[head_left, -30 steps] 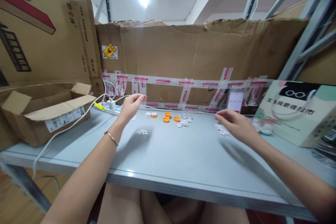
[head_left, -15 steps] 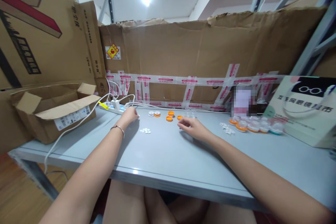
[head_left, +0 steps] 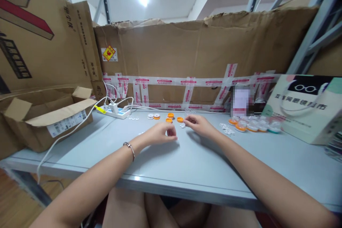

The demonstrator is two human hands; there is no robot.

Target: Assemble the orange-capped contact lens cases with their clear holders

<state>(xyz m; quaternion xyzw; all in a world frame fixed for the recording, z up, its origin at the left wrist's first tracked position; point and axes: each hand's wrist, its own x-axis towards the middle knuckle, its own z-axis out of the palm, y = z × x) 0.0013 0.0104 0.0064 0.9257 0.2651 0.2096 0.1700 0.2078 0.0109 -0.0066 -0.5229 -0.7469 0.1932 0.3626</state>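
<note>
Nearest is the front edge of the grey table (head_left: 187, 171), and both bare forearms reach over it toward the middle, the left one with a thin bracelet (head_left: 129, 146) at the wrist. The left hand (head_left: 162, 133) rests low on the table with its fingers curled and the tips drawn together at the thumb. It is too small to tell if a piece is between them. Just beside it, a little farther, the right hand (head_left: 199, 124) has its fingers bent, the tips almost at a small white piece (head_left: 183, 125). I cannot tell if it touches the piece. The work looks to be at the picking-up of small parts, and a next move here calls for a fine pinch of the fingertips, because the parts are flat and lie close together. Behind the hands lie the orange caps (head_left: 180, 119), and to the right more white pieces (head_left: 226, 130) and a row of small round containers (head_left: 252, 125). At the far left are a power strip (head_left: 114, 112) and an open cardboard box (head_left: 45, 117). At the far right stands a paper bag (head_left: 301, 107), and the taped cardboard wall (head_left: 203, 53) closes the back.
</note>
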